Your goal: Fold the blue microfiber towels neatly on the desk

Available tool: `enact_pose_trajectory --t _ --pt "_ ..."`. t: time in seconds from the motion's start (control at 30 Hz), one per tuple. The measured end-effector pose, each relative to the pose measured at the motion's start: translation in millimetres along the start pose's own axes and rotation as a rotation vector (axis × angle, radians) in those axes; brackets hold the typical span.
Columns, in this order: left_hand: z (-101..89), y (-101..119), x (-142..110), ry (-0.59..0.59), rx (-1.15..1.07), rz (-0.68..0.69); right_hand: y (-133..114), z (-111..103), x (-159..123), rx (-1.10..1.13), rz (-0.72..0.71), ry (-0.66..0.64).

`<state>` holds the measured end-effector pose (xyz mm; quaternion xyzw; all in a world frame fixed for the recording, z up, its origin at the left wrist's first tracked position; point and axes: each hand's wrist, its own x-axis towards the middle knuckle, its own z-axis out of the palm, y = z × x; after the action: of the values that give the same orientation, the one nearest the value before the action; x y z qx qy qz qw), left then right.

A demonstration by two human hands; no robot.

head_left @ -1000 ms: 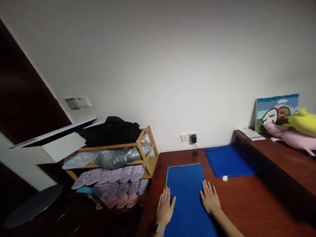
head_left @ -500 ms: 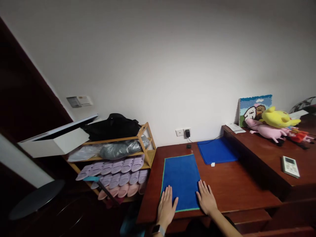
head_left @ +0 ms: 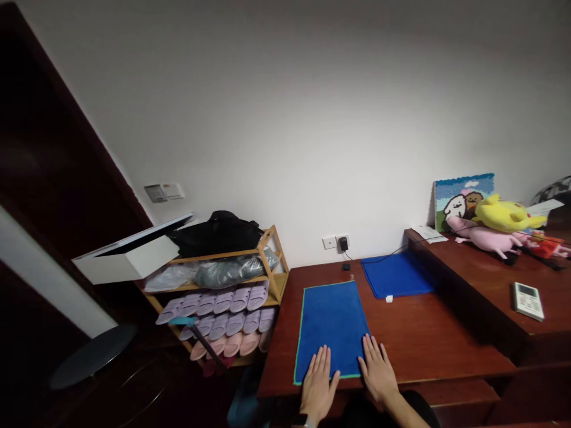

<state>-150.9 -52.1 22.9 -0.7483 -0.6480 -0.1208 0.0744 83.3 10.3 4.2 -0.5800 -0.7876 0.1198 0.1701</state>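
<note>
A blue cloth with a green edge (head_left: 332, 321) lies flat on the dark red wooden table (head_left: 423, 345). My left hand (head_left: 317, 386) rests palm down on the cloth's near edge, fingers stretched out. My right hand (head_left: 378, 371) lies flat at the cloth's near right corner, fingers spread, partly on the table. Neither hand holds anything.
A second blue cloth (head_left: 397, 274) lies farther back by a wall charger (head_left: 343, 244). A raised shelf at right carries plush toys (head_left: 495, 229), a picture (head_left: 459, 199) and a remote (head_left: 527, 300). A bamboo rack (head_left: 232, 297) of slippers stands left, with a white box (head_left: 129, 258).
Both hands slid back toward me along the cloth to its near edge. The view pulled back and shifted, so the cloth's whole length and the table's front edge now show.
</note>
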Motion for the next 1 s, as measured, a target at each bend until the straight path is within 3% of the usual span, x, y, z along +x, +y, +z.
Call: enact_pose_trajectory --t 0.1,0.23,0.4,0.57,0.7,0.83,1.0 --pt "-0.7 19 1 0.032 -0.021 -0.005 -3 -5 -4 -0.008 -0.002 -0.011" --pt "11.7 35 -2 0.018 -0.087 0.093 -5 -6 -12 -0.011 -0.079 0.061" --pt "25.2 38 -5 -0.013 -0.094 0.082 -6 6 -19 -0.002 -0.168 0.092" --pt "18.4 38 -5 0.004 -0.079 0.091 -8 11 -19 -0.028 -0.159 0.059" --pt "12.2 46 -8 0.115 -0.025 0.107 -1 30 -23 -0.051 -0.241 0.181" --pt "14.3 66 -3 0.222 0.015 0.188 9 56 -25 -0.140 -0.369 0.412" --pt "34.7 81 6 0.288 0.001 0.229 19 56 -26 -0.206 -0.429 0.570"
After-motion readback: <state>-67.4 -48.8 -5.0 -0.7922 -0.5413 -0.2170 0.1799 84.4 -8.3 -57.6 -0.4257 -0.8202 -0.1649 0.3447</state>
